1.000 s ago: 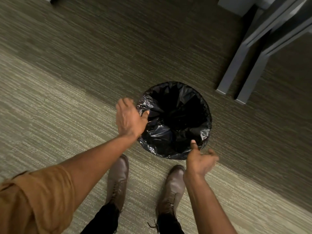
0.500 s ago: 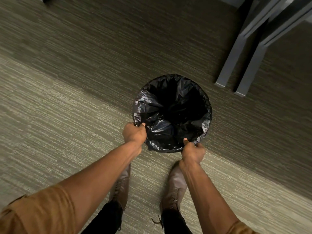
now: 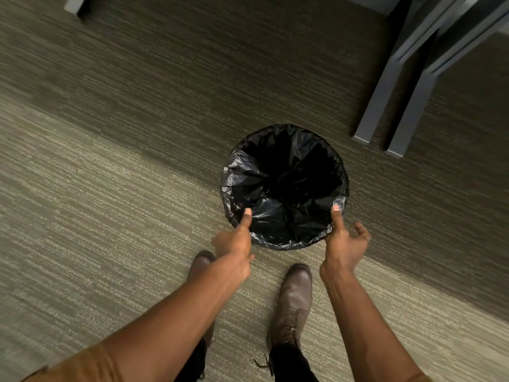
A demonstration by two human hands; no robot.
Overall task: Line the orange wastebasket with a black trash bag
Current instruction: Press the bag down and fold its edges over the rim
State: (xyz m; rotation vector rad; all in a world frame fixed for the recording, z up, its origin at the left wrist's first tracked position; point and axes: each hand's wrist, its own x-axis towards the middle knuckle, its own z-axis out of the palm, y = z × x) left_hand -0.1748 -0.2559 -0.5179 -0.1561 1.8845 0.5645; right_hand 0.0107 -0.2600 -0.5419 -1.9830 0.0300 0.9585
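Observation:
A black trash bag (image 3: pixel 275 224) lies open in a round wastebasket on the carpet, folded over the whole rim, so none of the orange shows. My left hand (image 3: pixel 237 244) is at the near left of the rim, thumb stretched out onto the plastic and fingers loose. My right hand (image 3: pixel 345 241) is at the near right of the rim, thumb tip on the bag's edge and fingers spread apart. Neither hand grips the plastic.
Two grey furniture legs (image 3: pixel 369 128) stand on the carpet just right of and behind the basket, and another leg (image 3: pixel 73 4) is at the top left. My brown boots (image 3: pixel 294 299) stand directly in front of the basket.
Both hands were clenched on the bag's near edge half a second ago. They have now let go and opened, with only the thumbs resting on the plastic.

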